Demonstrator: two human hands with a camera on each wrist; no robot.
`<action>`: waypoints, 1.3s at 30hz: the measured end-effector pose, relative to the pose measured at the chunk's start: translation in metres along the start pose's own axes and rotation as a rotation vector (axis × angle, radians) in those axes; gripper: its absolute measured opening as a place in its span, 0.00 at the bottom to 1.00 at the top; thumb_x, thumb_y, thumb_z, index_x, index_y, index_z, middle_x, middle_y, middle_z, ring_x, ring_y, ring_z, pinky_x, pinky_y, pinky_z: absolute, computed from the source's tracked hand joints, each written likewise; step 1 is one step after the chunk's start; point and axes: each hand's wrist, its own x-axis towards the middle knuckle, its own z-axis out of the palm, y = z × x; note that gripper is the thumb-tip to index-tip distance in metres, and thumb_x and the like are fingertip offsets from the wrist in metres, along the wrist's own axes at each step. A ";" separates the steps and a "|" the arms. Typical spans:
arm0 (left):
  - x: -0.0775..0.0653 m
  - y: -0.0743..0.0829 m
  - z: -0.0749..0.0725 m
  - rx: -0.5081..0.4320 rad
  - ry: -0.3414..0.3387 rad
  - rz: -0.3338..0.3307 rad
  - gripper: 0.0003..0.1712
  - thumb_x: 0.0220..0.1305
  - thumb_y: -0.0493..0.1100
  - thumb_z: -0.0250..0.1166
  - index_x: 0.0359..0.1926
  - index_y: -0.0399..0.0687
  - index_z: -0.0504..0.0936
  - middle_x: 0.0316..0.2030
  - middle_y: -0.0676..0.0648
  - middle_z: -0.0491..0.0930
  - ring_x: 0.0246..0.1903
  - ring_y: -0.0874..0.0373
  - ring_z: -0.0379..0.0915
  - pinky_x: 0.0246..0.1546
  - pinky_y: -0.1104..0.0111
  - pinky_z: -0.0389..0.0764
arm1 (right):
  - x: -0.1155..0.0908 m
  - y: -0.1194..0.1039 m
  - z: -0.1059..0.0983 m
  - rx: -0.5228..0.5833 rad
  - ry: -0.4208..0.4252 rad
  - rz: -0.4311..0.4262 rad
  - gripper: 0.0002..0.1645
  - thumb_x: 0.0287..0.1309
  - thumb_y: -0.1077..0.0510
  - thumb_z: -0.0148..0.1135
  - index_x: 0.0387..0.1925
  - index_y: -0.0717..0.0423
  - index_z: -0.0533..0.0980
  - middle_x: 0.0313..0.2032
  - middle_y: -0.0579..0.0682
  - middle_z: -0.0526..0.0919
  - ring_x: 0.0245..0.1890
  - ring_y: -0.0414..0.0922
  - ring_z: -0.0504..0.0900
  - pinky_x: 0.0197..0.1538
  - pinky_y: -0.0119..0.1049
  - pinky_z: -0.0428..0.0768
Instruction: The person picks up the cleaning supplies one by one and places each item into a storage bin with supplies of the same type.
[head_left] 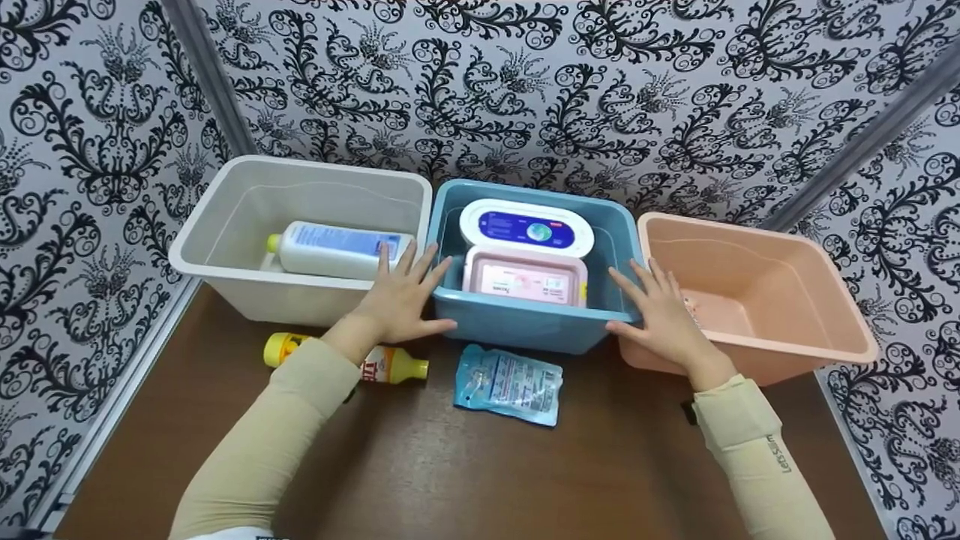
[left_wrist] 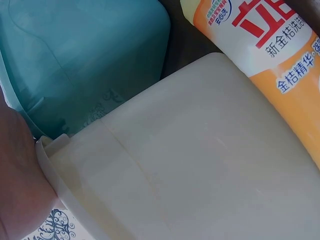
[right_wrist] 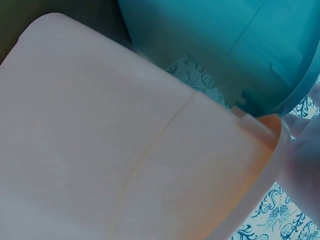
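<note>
My left hand (head_left: 397, 301), fingers spread, lies over the meeting rims of the off-white bin (head_left: 247, 274) and the blue bin (head_left: 517, 324). On the other side, my right hand (head_left: 666, 319) spreads its fingers over the rims of the blue bin and the peach bin (head_left: 757, 354). Neither hand grips anything. Inside the blue bin are an oval white pack with a dark blue label (head_left: 525, 229) and a pink rectangular pack (head_left: 525, 281). A white bottle with a yellow cap (head_left: 337, 247) lies on its side in the off-white bin, partly behind my left fingers.
On the brown table (head_left: 450, 480), a yellow dish soap bottle (head_left: 405, 366) lies partly under my left wrist. A blue pouch (head_left: 510, 384) lies flat before the blue bin. Something small (head_left: 690, 304) shows in the peach bin beside my right hand. Patterned walls (head_left: 525, 75) stand behind and beside the bins.
</note>
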 end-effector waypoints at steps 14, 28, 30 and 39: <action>0.001 0.000 -0.001 0.007 0.010 0.012 0.56 0.54 0.78 0.46 0.74 0.52 0.45 0.73 0.39 0.42 0.71 0.36 0.36 0.63 0.33 0.37 | -0.022 0.018 -0.002 0.001 0.050 0.029 0.48 0.49 0.44 0.66 0.68 0.53 0.59 0.68 0.68 0.56 0.69 0.70 0.44 0.67 0.67 0.40; 0.000 0.000 0.001 -0.030 0.011 0.005 0.56 0.54 0.76 0.49 0.74 0.51 0.45 0.73 0.39 0.42 0.72 0.36 0.34 0.64 0.33 0.34 | -0.047 0.036 -0.002 0.013 0.082 0.056 0.48 0.48 0.45 0.66 0.68 0.56 0.58 0.68 0.69 0.54 0.68 0.71 0.45 0.66 0.68 0.42; -0.001 -0.001 0.001 -0.032 0.016 0.009 0.55 0.55 0.76 0.49 0.74 0.51 0.45 0.73 0.39 0.43 0.72 0.36 0.34 0.63 0.33 0.34 | -0.049 0.037 -0.001 -0.015 0.074 0.047 0.48 0.48 0.45 0.66 0.68 0.56 0.58 0.68 0.67 0.55 0.69 0.69 0.46 0.66 0.67 0.43; -0.005 -0.005 0.000 -0.054 0.054 0.062 0.55 0.57 0.75 0.48 0.74 0.50 0.41 0.73 0.39 0.42 0.72 0.38 0.33 0.64 0.34 0.33 | -0.051 0.041 0.005 -0.152 0.041 -0.003 0.52 0.49 0.36 0.63 0.70 0.54 0.57 0.68 0.59 0.61 0.69 0.60 0.55 0.66 0.63 0.51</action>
